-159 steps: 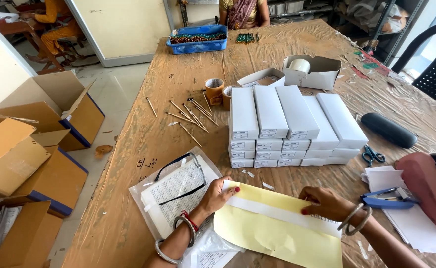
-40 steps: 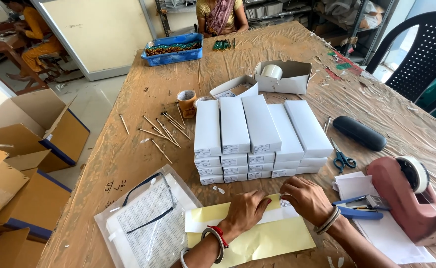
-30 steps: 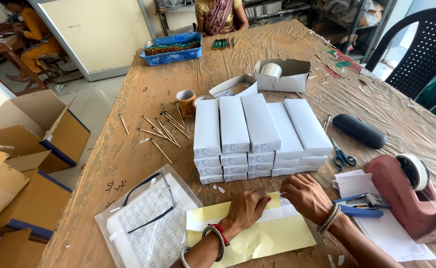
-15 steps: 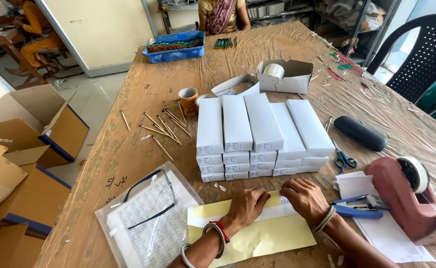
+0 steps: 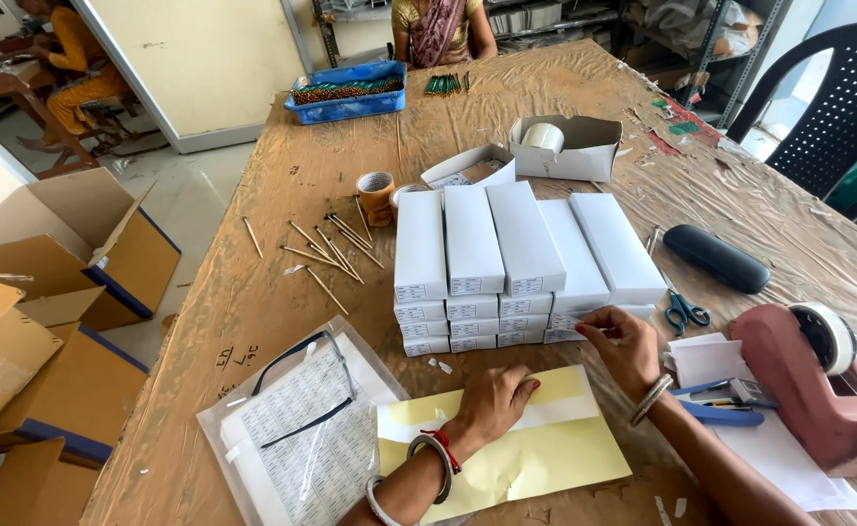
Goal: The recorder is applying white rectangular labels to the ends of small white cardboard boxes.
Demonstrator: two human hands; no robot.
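Bench (image 5: 253,292) carries stacked white boxes (image 5: 506,268), loosely piled, so a nudge could topple them. Yellow backing sheet (image 5: 506,453) lies at the near edge; left hand (image 5: 492,399) presses it flat, fingers spread. Right hand (image 5: 623,341) pinches a small label (image 5: 599,329) beside the lowest boxes; it could curl or stick crooked.

Box stack (image 5: 506,263) behind sheet (image 5: 506,443); tape dispenser (image 5: 818,385) right.
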